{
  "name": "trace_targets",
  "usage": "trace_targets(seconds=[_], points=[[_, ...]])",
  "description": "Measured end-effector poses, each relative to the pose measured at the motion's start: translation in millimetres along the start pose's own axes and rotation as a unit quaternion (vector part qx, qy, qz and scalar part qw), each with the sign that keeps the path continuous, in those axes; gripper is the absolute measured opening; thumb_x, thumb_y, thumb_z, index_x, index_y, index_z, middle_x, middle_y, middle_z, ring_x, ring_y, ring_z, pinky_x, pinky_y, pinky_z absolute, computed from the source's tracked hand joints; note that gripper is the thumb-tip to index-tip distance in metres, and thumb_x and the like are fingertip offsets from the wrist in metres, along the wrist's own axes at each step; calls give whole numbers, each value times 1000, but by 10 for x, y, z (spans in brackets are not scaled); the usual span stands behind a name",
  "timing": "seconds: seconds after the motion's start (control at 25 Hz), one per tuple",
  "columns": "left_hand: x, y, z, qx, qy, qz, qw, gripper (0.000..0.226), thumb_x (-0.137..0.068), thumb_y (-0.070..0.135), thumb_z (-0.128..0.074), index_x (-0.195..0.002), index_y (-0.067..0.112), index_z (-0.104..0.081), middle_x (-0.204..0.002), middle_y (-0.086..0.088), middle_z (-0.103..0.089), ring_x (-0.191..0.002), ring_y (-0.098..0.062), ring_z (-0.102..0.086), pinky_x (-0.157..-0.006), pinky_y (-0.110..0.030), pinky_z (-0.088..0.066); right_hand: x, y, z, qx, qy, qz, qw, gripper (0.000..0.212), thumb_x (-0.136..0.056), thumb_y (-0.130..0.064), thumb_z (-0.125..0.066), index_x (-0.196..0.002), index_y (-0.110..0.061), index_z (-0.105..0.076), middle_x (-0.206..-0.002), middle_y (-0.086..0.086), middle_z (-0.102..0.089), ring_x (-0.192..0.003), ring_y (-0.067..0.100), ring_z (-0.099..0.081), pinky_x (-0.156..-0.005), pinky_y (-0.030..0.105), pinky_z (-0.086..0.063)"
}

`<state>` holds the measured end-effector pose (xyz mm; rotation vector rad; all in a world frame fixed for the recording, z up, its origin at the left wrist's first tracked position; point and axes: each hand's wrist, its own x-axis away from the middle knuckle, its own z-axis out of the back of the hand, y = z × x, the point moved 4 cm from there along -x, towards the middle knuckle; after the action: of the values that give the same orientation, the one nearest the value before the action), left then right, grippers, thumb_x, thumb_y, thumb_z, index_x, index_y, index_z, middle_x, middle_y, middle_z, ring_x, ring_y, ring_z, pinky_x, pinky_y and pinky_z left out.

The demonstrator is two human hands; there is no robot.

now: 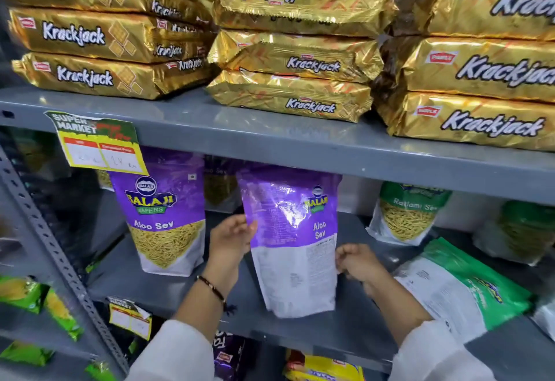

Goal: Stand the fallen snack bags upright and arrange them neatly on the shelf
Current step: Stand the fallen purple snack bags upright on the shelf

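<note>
A purple and white Aloo Sev bag is held upright above the grey middle shelf, its back panel turned toward me. My left hand grips its left edge and my right hand grips its right edge. Another purple Aloo Sev bag stands upright at the left, front facing out. A green and white bag lies fallen flat at the right front of the shelf. Behind it a green Ratlami Sev bag stands upright. More purple bags stand further back.
Gold Krackjack packs are stacked on the upper shelf. A price tag hangs from that shelf's edge. A perforated grey upright runs down the left. Green packets lie at the lower left; more packets fill the shelf below.
</note>
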<state>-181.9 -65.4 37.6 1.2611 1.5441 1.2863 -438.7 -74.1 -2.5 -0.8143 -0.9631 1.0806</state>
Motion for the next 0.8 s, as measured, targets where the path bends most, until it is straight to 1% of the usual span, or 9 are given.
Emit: trace_targets(seconds=[0.16, 0.24, 0.32, 0.36, 0.48, 0.56, 0.64, 0.72, 0.8], points=[[-104, 55, -112, -47, -44, -28, 998, 20, -82, 2, -62, -74, 21, -66, -53, 18, -69, -53, 6, -59, -57, -12, -48, 209, 123, -134, -45, 21, 41, 998, 41, -79, 17, -46, -51, -13, -53, -48, 0, -51, -47, 8, -44, -40, 7, -35], [-92, 14, -100, -46, -48, -27, 997, 19, -81, 5, -63, -75, 22, -67, -57, 17, -71, -60, 1, -61, -65, -16, -50, 297, 182, -132, -68, 63, 45, 995, 33, -80, 4, -55, -57, -18, -54, -53, 0, -54, -46, 5, -46, -48, 15, -39], [-91, 10, -100, -48, -51, -40, 997, 21, -81, 5, -64, -75, 25, -67, -57, 18, -70, -63, -2, -60, -68, -19, -49, 405, 233, -120, -96, 114, 56, 987, 26, -77, -3, -62, -59, -19, -54, -59, 2, -57, -53, 13, -50, -58, 26, -40], [-80, 31, -109, -50, -60, -51, 996, 22, -81, 5, -63, -75, 26, -67, -56, 18, -70, -63, -1, -60, -67, -18, -48, 487, 236, -167, -115, 109, 70, 985, 23, -75, -3, -64, -61, -19, -56, -62, 5, -59, -57, 16, -51, -60, 28, -40], [-23, 110, -162, -45, -97, -83, 991, 21, -81, 2, -62, -79, 23, -65, -62, 17, -73, -63, 2, -64, -66, -18, -52, 673, 184, -457, -129, 1, 90, 988, 21, -70, 0, -70, -75, -18, -59, -82, 7, -55, -71, 16, -53, -68, 26, -45], [33, 155, -151, -60, -77, -111, 989, 20, -78, 5, -66, -80, 25, -64, -64, 19, -73, -63, 3, -65, -67, -23, -52, 673, 151, -535, -92, -27, 89, 991, 36, -65, -9, -77, -94, -21, -59, -102, 6, -52, -87, 13, -55, -84, 26, -47], [192, 160, -139, -123, -35, -144, 981, 20, -75, 15, -71, -81, 31, -61, -61, 17, -73, -61, 2, -65, -64, -26, -52, 663, 104, -569, -50, -67, 107, 991, 69, -59, -24, -82, -121, -26, -51, -123, -2, -44, -111, 5, -48, -101, 27, -41], [490, 107, -224, -180, -38, -189, 965, 29, -73, 19, -72, -90, 35, -56, -65, 9, -72, -63, -7, -68, -64, -28, -55, 689, 36, -635, -22, -80, 130, 988, 92, -51, -37, -83, -131, -38, -38, -122, -10, -37, -116, -4, -34, -102, 24, -36], [764, 73, -366, -156, -99, -189, 964, 37, -72, 17, -73, -97, 38, -55, -73, 5, -73, -67, -13, -70, -67, -29, -58, 671, -1, -685, -34, -31, 145, 988, 96, -42, -42, -82, -127, -38, -39, -116, -7, -39, -114, 1, -36, -98, 26, -42]])
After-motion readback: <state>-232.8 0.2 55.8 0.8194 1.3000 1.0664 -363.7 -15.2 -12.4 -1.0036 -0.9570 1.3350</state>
